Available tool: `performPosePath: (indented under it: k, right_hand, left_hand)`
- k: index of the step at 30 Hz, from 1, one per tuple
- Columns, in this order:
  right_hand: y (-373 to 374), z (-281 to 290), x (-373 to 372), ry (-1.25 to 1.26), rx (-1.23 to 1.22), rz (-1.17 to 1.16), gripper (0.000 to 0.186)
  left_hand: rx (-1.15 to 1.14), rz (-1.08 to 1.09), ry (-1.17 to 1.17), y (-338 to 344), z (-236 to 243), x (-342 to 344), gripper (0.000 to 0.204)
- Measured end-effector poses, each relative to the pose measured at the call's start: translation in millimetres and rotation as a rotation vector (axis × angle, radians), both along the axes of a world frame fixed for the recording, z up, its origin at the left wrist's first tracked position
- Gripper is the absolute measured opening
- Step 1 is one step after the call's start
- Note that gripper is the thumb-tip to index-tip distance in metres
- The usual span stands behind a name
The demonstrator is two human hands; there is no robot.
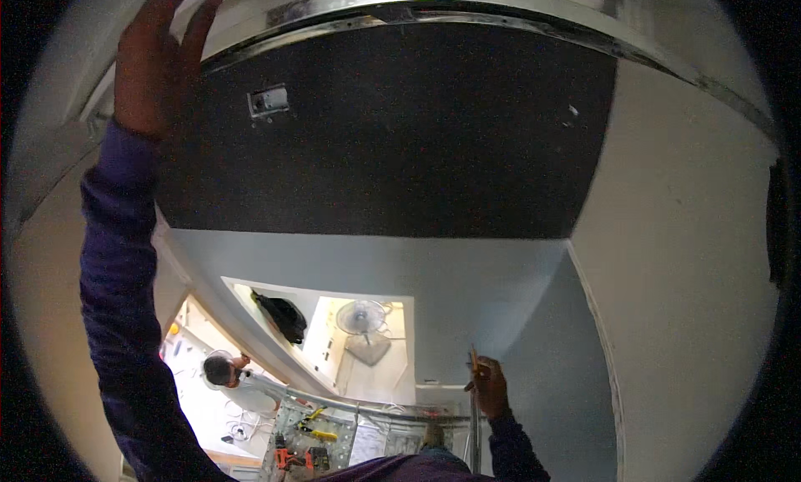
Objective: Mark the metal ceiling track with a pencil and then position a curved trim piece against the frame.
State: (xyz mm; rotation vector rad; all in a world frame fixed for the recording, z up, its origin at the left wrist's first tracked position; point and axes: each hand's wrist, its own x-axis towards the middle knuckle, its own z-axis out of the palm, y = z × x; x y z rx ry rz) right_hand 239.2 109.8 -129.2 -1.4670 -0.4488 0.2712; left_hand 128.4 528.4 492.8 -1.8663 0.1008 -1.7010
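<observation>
My left hand point(154, 69) is raised high at the far left, its fingers stretched upward and apart with no object visible in them. The fingertips run to the top edge of the view, close to the end of a shiny metal ceiling channel point(359, 22); whether they touch it I cannot tell. Down at the lower right, my right hand point(492, 392) is closed around a thin pencil point(475, 359), which points upward. A metal rail post point(475, 444) stands just below that hand. Both forearms wear dark purple sleeves.
A dark wall panel point(375, 140) with a recessed electrical box point(269, 102) fills the middle. Below, a platform point(334, 461) carries an orange-red drill point(290, 459) and yellow-handled pliers point(319, 434). Beyond the opening are a person point(250, 390), a fan point(362, 318) and a black bag point(285, 319).
</observation>
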Motion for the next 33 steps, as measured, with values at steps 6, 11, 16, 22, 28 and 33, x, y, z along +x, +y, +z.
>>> performPosePath:
  k: [6,11,16,22,28,33]
  right_hand:
    - [32.3,60.7,123.5,-0.14,-0.125,0.194,0.027]
    - [81.1,101.3,222.7,-0.09,-0.069,0.352,0.027]
    - [127.9,164.5,277.2,-0.266,0.056,0.35,0.029]
    - [161.7,214.4,286.0,-0.388,0.112,0.447,0.033]
    - [188.8,364.2,305.1,-0.779,0.35,0.206,0.039]
    - [237.7,473.2,310.4,-1.179,0.72,-0.152,0.038]
  left_hand:
    - [-0.157,0.273,0.128,-20.8,55.3,72.4,0.034]
    - [-0.037,0.462,0.364,-44.6,95.9,107.6,0.028]
    - [0.127,0.673,0.404,-41.8,125.2,127.2,0.026]
    - [-0.008,0.621,0.286,-47.1,115.0,144.6,0.025]
    - [0.128,0.676,0.283,-42.1,110.7,126.8,0.022]
    - [0.57,1.038,0.244,-43.1,110.0,133.2,0.025]
